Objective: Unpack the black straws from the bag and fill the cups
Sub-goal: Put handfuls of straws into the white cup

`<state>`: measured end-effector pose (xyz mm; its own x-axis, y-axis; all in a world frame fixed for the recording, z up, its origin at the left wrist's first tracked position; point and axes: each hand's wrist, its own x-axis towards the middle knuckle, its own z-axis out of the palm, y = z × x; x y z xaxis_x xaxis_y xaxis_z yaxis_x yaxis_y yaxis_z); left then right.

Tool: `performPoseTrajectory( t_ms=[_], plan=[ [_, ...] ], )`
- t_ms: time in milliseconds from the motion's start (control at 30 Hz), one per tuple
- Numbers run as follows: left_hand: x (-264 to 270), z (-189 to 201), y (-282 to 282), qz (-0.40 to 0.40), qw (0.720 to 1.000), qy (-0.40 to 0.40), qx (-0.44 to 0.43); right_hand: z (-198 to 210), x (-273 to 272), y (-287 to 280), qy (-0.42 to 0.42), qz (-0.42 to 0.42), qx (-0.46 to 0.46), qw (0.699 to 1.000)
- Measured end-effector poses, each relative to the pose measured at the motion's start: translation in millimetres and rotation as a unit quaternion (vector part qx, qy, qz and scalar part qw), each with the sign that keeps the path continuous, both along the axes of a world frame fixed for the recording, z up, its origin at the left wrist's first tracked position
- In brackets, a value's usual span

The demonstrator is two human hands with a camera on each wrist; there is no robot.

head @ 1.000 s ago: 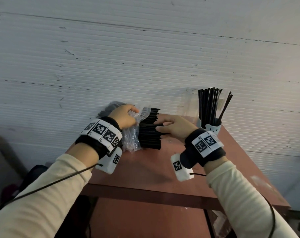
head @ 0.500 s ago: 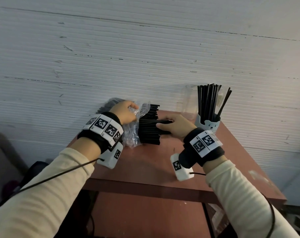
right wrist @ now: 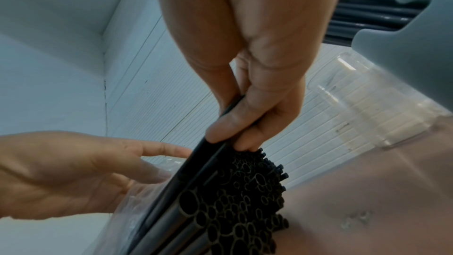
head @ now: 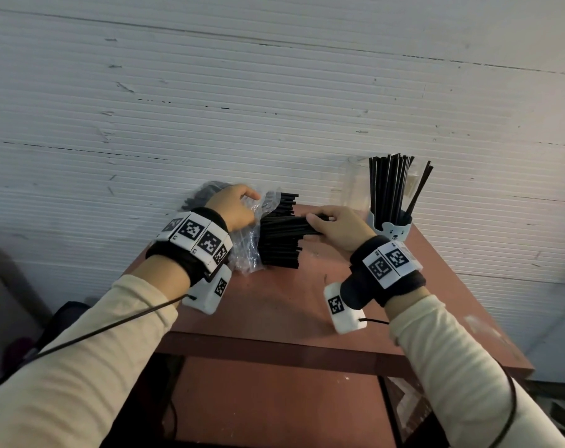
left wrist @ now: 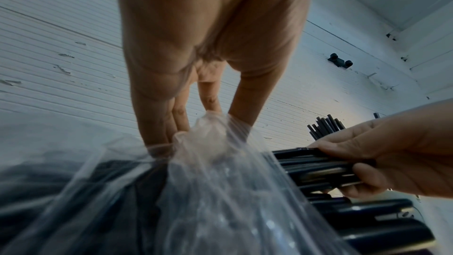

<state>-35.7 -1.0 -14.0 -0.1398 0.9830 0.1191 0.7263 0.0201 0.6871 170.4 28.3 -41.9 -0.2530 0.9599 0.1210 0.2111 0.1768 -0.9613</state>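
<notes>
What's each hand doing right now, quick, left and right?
Left hand: pinches the plastic bag by its bunched top.
Right hand: grips a small bunch of black straws from the pile.

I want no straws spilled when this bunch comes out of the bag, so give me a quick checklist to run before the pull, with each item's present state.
1. Left hand holds the clear bag by its gathered plastic: ok.
2. Right hand grips a bunch of black straws between thumb and fingers: ok.
3. Straw ends stick out of the bag's open mouth toward the right hand: ok.
4. Bear cup stands upright on the table: ok.
5. Room left in the bear cup: cannot tell; it already holds many straws.
6. Clear cup behind it is upright and looks empty: ok.
</notes>
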Motion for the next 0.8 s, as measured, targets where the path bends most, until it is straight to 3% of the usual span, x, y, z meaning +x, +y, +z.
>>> performPoseTrajectory(
  t_ms=[233,367,467,633,800],
  plan=[
    [6,0,1,0.027,0.996,0.063,0.059,6,16,0,-0.004,-0.022,0.041,0.999],
    [34,9,-4,-0.079,0.982,0.095,0.143,13,29,0,-0.035,-0.026,0.083,0.996],
    [60,14,-2,-0.154,0.968,0.179,0.080,17,38,2,-0.087,-0.048,0.136,0.986],
    [84,21,1,-0.147,0.934,0.324,0.040,32,56,-8,-0.123,-0.049,0.179,0.975],
    [93,25,1,-0.162,0.946,0.252,0.124,54,74,-26,-0.101,-0.018,0.171,0.980]
  ],
)
